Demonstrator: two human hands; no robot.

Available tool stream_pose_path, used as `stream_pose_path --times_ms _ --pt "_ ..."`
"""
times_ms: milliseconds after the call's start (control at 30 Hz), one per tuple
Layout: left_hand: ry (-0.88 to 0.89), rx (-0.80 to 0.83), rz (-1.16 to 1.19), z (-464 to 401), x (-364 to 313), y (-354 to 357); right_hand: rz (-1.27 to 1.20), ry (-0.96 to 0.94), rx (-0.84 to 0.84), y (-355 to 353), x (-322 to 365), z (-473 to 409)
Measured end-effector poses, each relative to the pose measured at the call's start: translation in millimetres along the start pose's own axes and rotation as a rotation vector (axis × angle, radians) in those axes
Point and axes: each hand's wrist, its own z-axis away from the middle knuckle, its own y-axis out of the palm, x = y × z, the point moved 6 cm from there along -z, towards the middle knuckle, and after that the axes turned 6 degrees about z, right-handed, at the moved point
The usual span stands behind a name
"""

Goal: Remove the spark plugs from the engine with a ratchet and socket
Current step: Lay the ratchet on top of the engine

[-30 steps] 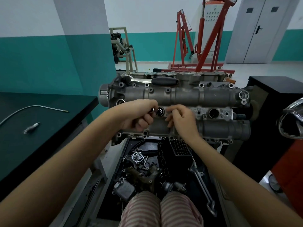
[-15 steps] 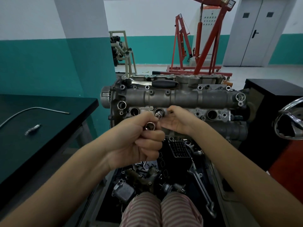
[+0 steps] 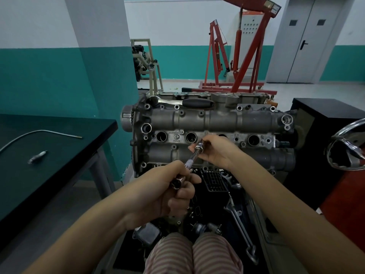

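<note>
The grey engine (image 3: 215,123) stands on a stand in front of me, its row of round spark plug wells facing me. A long chrome socket extension (image 3: 190,161) slants from the second well (image 3: 191,137) back toward me. My left hand (image 3: 167,191) grips its near end, where the hollow socket mouth (image 3: 176,183) shows. My right hand (image 3: 216,150) pinches the far end of the tool just below the well. A ratchet with a black handle (image 3: 197,103) lies on top of the engine. One removed spark plug (image 3: 37,156) lies on the dark bench at left.
A bent metal tube (image 3: 39,133) lies on the dark bench (image 3: 59,165). Loose engine parts and a long wrench (image 3: 240,226) fill the tray below the engine. A chrome handwheel (image 3: 347,147) juts in at right. Red engine hoists (image 3: 237,62) stand behind.
The long socket tool has been drawn out of the second well toward me. My left hand pulled back and down with it, and my right hand stays by the well, on the tool's far end.
</note>
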Motion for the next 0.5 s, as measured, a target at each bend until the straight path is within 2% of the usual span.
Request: stream_pose_path --times_ms 200,333,500 --pt "-0.037 -0.002 0.025 -3.6 -0.9 11.5 0.071 -0.024 0.000 1.5 0.2 3.2" --pt "0.014 -0.018 -0.094 -5.9 1.5 19.5 0.176 -0.029 0.013 -0.7 0.0 4.6" --pt "0.043 0.041 -0.095 -2.0 -3.0 28.5 0.220 -0.040 0.003 -4.1 0.1 0.8"
